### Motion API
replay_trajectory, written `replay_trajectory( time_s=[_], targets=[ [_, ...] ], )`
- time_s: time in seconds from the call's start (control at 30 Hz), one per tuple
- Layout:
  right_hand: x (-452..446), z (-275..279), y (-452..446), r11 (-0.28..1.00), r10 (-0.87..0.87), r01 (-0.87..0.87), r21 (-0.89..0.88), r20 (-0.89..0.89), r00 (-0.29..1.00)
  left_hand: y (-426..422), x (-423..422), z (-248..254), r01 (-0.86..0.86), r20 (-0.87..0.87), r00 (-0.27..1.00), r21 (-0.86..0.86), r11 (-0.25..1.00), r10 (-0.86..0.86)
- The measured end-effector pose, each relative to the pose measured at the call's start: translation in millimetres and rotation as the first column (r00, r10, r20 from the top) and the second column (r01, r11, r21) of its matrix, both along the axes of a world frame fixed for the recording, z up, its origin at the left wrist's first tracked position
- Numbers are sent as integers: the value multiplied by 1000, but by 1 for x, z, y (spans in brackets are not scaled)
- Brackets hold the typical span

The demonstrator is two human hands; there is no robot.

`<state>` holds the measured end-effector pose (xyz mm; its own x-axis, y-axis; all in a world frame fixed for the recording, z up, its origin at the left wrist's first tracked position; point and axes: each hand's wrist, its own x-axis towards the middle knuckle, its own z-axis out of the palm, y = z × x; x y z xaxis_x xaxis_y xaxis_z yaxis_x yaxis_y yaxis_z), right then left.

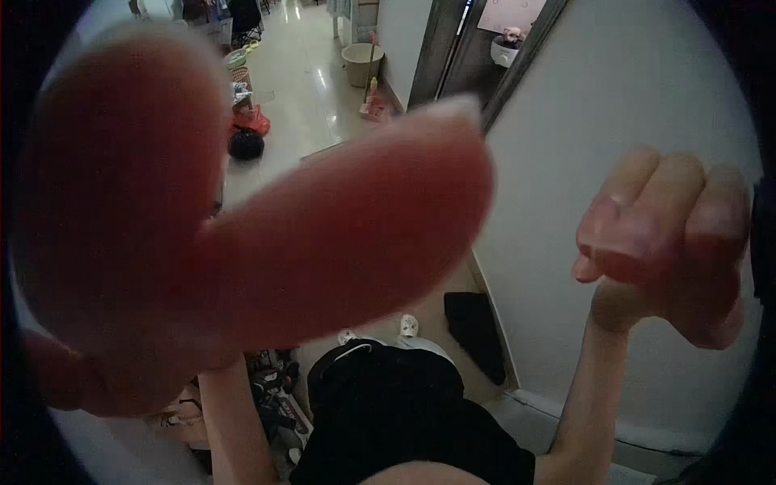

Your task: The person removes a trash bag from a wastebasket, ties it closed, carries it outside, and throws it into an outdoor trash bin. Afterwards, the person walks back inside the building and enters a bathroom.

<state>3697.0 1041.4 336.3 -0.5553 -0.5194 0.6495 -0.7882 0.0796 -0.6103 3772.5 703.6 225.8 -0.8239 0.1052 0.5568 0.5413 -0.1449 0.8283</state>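
Observation:
My left hand (pixel 190 250) looms very close to the lens and fills the left half of the view, blurred. Its thumb and one finger stretch out wide apart, with nothing seen between them; its other fingers are mostly hidden. At the right, my right hand (pixel 667 238) is raised with the fingers curled over, near a dark edge at the border of the view. Whether anything lies inside those curled fingers is hidden. Below, my black top (pixel 404 412) and my white shoes (pixel 409 326) show between the forearms.
A pale wall (pixel 638 97) runs along the right, with a dark mat (pixel 473 331) at its foot. Farther off on the shiny floor (pixel 299 73) are a bucket (pixel 363 65), a dustpan (pixel 376 107) and a black bag (pixel 246 142). Several shoes (pixel 275 396) lie low left.

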Motion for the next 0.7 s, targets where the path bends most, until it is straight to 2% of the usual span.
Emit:
replay_trajectory(
  time_s=[0.13,0.23,0.27,0.33,0.53,0.6,0.7],
  targets=[
    [1,-2,2,995,-88,89,45,-21,996,1,1,-10,-47,29,998,14,999,47],
    [3,-12,6,940,-322,330,86,-97,942,1,4,-13,-75,45,996,16,997,75],
    [0,-23,14,891,-436,455,10,-264,860,1,4,-14,-88,48,995,13,996,87],
    [-4,-21,10,828,-536,554,-84,-408,739,0,5,-15,-110,61,992,13,994,109],
    [-7,24,-31,902,-269,361,238,-343,900,0,12,-23,-152,87,985,9,988,150],
    [-20,31,-34,919,-109,230,320,-354,929,-1,13,-23,-161,93,983,9,987,160],
    [-53,46,-21,875,246,-71,480,-313,917,0,12,-21,-163,88,983,7,987,162]
  ],
)
